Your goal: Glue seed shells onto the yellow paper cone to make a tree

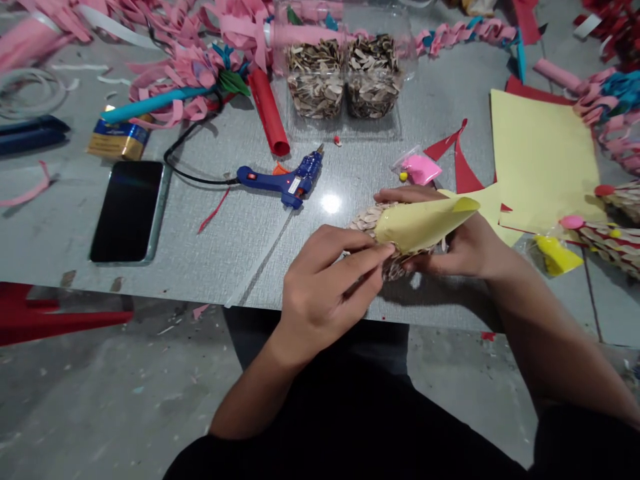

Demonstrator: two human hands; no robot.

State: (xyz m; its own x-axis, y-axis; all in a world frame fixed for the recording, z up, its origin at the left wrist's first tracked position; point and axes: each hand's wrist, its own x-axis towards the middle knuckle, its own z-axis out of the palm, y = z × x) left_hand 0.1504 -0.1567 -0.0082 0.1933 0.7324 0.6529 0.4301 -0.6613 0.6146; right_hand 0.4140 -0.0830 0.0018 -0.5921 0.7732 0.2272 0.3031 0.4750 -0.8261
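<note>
A yellow paper cone [417,223] lies on its side above the table, its wide end ringed with pale, flat seed husks [364,221]. Wrapped round the cone from the right and behind is my right hand [465,250], thumb below and fingers on the far side. The fingers of my left hand [330,287] are pressed together, their tips touching the lower edge of the yellow paper by the husks. Whatever sits between those fingertips is too small to make out. To the left lies a blue glue gun [287,180] with a clear glue stick in it, nozzle pointing away.
A clear plastic box [345,127] of seed husks stands at the back. Around lie a phone [127,213], yellow paper [545,153], a pink clay packet [421,169], a yellow clay packet [557,257], a red paper roll [269,113] and pink paper chains [175,73]. A black cord [193,175] trails from the glue gun.
</note>
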